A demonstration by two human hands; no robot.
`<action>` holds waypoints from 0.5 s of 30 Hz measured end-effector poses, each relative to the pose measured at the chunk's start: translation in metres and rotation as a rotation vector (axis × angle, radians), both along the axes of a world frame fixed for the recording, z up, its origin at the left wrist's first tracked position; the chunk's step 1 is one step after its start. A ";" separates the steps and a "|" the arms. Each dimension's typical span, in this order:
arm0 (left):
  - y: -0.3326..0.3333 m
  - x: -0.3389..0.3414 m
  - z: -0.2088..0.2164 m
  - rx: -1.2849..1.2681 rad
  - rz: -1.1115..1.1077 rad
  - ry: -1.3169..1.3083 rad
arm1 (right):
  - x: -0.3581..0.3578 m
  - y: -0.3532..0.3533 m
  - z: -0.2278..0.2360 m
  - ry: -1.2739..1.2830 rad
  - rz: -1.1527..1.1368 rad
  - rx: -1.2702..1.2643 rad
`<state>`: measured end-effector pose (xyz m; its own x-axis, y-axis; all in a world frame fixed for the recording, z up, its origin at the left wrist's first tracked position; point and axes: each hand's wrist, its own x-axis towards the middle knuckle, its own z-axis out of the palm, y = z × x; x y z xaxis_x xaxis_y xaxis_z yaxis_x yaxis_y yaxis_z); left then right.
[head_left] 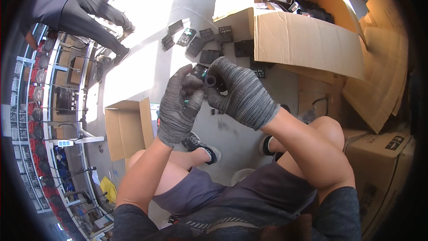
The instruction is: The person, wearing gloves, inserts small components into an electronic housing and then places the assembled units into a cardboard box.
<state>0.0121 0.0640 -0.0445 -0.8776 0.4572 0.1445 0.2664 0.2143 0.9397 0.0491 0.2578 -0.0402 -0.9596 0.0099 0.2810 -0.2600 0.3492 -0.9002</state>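
Both my hands wear grey striped knit gloves and meet in front of my knees. My right hand [240, 91] pinches a small black cylindrical part [210, 81] with a round, hollow-looking end, between thumb and fingers. My left hand [178, 109] is curled close beside it, fingertips near the part's left side; what lies between those fingers is too small and hidden to name. Just past my hands, several black rectangular plastic cases [210, 56] lie on the grey floor, some with green boards showing. A few tiny dark pieces [216, 112] lie on the floor below my hands.
A large cardboard box [307, 35] with dark parts inside stands at the far right. An open carton [127, 127] sits to my left, closed cartons [376, 151] to my right. A person [84, 13] stands far left beside shelving with red-rimmed round units [40, 76].
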 end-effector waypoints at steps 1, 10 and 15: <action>-0.002 -0.002 0.000 0.004 -0.004 -0.002 | 0.000 0.002 -0.001 -0.002 -0.004 0.004; -0.013 0.002 -0.003 0.009 -0.125 -0.090 | 0.004 0.007 0.008 -0.199 0.156 -0.082; -0.018 0.004 0.006 0.046 -0.088 -0.129 | 0.007 0.004 0.004 -0.328 0.246 -0.312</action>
<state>0.0157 0.0463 -0.0385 -0.8472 0.5283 0.0558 0.1588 0.1516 0.9756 0.0565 0.2614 -0.0361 -0.9813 -0.1920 -0.0152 0.0126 0.0147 -0.9998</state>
